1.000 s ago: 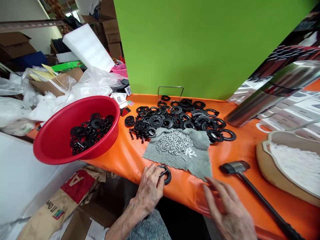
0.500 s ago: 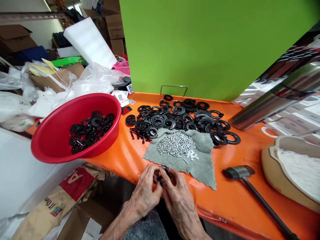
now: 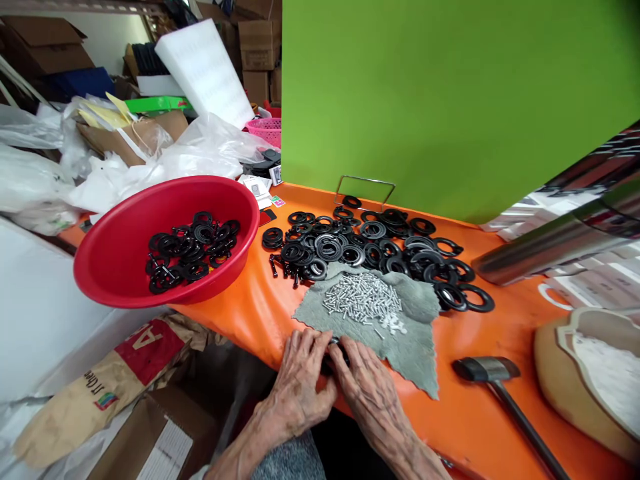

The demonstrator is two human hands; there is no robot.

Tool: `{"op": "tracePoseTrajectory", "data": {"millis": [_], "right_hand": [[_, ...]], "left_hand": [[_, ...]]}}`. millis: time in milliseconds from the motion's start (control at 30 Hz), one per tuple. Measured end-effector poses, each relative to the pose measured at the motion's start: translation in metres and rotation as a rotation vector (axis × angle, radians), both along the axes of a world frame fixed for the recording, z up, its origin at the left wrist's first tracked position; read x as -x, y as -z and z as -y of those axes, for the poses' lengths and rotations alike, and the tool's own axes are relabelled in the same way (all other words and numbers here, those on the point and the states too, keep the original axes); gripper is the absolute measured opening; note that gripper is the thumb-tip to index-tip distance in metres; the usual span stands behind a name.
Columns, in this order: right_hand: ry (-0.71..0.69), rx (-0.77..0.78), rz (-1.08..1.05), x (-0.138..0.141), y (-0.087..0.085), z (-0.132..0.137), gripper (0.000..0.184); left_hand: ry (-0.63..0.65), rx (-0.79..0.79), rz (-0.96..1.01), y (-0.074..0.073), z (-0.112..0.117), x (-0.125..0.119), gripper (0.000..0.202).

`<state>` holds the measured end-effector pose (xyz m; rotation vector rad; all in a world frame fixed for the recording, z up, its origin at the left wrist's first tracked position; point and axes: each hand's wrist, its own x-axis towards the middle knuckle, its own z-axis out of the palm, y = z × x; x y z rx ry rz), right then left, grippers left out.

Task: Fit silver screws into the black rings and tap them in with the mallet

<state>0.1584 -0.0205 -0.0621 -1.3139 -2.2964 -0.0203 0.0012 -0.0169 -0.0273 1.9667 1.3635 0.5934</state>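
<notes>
Dozens of black rings in red basin — left hand, right hand: fingers pressed on ring

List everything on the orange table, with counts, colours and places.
red basin: one, red, left end, holding black rings
loose black rings: dozens, black, behind the cloth
grey cloth: one, grey, front edge
screws: many, silver, on the cloth
wire frame: one, silver, back edge
mallet: one, grey and black, front right
tan tray: one, tan, right edge, holding white material
black ring: one, black, between the hands
left hand: one, at the cloth's near edge
right hand: one, on the cloth
</notes>
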Motion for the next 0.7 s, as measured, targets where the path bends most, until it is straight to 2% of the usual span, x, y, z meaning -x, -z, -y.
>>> {"op": "tracePoseTrajectory", "data": {"millis": [67,133,267,400,533,700], "right_hand": [[0.005,0.027,-0.062,-0.001,0.001,-0.002,0.037],[0.044,0.095,-0.137,0.000,-0.006,-0.005,0.029],[0.203,0.285,-0.318,0.002,-0.032,-0.015,0.020],[0.238,0.505,-0.442,-0.002,-0.051,-0.026,0.021],[0.314,0.688,-0.562,-0.006,-0.050,-0.030,0.030],[0.407,0.952,-0.810,-0.006,-0.041,-0.024,0.048]], "left_hand": [[-0.026,0.003,-0.020,0.000,0.000,-0.003,0.057],[-0.039,0.002,-0.048,0.000,-0.001,-0.005,0.053],[-0.039,0.007,-0.081,-0.001,-0.001,-0.005,0.052],[-0.053,0.005,-0.077,0.001,0.000,-0.007,0.057],[-0.102,0.012,-0.116,0.006,0.001,-0.014,0.054],[-0.082,0.002,-0.144,0.005,0.000,-0.015,0.056]]}}
